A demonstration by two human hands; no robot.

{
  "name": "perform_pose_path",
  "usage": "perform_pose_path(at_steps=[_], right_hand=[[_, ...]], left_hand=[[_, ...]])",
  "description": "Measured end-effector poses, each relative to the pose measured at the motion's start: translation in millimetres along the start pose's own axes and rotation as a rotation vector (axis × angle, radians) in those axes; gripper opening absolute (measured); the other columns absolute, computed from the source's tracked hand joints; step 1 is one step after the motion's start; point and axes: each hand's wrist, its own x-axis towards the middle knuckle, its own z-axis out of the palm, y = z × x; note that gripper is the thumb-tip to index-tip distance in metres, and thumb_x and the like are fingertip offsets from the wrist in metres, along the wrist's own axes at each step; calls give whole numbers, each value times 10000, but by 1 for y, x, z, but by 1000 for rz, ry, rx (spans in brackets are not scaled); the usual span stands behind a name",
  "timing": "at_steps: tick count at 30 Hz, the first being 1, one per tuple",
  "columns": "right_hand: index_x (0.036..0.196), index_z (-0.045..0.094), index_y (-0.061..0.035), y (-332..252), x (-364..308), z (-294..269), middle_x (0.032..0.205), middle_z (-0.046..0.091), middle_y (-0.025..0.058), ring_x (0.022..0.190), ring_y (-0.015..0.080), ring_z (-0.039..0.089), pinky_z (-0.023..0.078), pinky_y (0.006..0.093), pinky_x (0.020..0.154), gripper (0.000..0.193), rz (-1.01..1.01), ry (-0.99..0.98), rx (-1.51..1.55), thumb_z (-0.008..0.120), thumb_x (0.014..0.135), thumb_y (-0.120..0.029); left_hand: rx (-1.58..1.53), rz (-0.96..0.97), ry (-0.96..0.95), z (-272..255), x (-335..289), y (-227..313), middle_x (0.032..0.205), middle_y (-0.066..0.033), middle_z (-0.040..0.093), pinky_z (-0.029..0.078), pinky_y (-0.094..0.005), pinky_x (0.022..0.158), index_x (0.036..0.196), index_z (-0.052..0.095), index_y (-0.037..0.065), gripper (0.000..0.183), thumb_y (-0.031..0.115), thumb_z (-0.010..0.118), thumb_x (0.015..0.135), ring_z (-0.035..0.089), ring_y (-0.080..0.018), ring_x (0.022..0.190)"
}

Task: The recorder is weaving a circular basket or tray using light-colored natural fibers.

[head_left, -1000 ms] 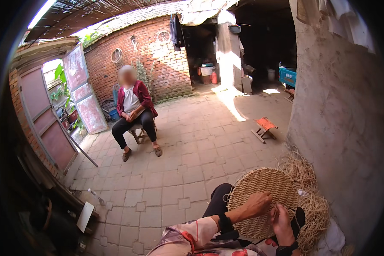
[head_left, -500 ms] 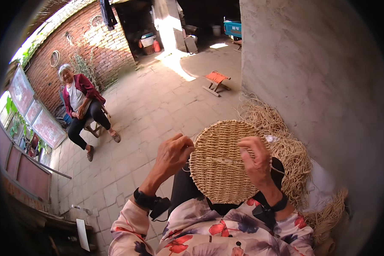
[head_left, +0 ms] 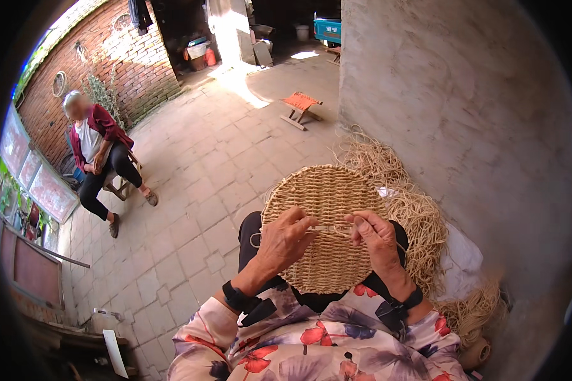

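On my lap rests a round, flat woven disc of tan straw cord, with a pale line across its middle. My left hand lies over its left side, thumb and fingers pinched together on a thin straw cord, which loops out past the rim. Over the right side, my right hand is closed in a pinch near the same pale line, with the cord at its fingertips. The fingers partly hide what they grip. Both hands are close together, a short gap between them.
A heap of loose straw cord lies by the plaster wall on my right, beside a white cloth or bag. A folding stool with an orange seat stands ahead on the paving. At left, another person sits near a brick wall.
My left hand has moved from beyond the disc's left edge onto its middle. My right hand has closed into a pinch, and the hands are nearer each other. The view has shifted slightly.
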Motion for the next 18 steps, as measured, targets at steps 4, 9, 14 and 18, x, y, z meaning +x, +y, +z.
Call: perform_pose_path(at_steps=[4, 9, 14, 18], right_hand=[[1076, 659, 1, 10, -7, -8, 687, 555, -27, 627, 39, 509, 449, 193, 584, 253, 5, 77, 57, 539, 1016, -214], [1063, 662, 0, 17, -10, -10, 679, 547, -25, 613, 40, 499, 441, 195, 580, 268, 24, 112, 104, 543, 1010, -235], [1054, 663, 0, 23, -16, -17, 676, 551, -24, 613, 42, 501, 439, 198, 582, 277, 60, 138, 140, 546, 1003, -245], [1051, 667, -8, 29, -14, -15, 681, 560, -20, 616, 44, 508, 440, 193, 586, 264, 61, 125, 171, 547, 1002, -238]], left_hand=[[63, 121, 20, 24, -1, 0, 900, -43, 604, 524, -363, 601, 945, 672, 111, 191, 90, 724, 762, 631, -244, 755], [-18, 16, -99, 26, -7, 2, 817, -73, 609, 526, -369, 617, 942, 688, 66, 108, 78, 659, 838, 637, -256, 727], [-586, -526, 24, -13, -14, -3, 825, -86, 691, 481, -262, 608, 967, 711, -18, 131, 84, 674, 895, 613, -116, 704], [-427, -491, 39, -25, -21, -15, 781, -52, 648, 462, -243, 587, 926, 715, -7, 102, 71, 703, 862, 592, -94, 688]])
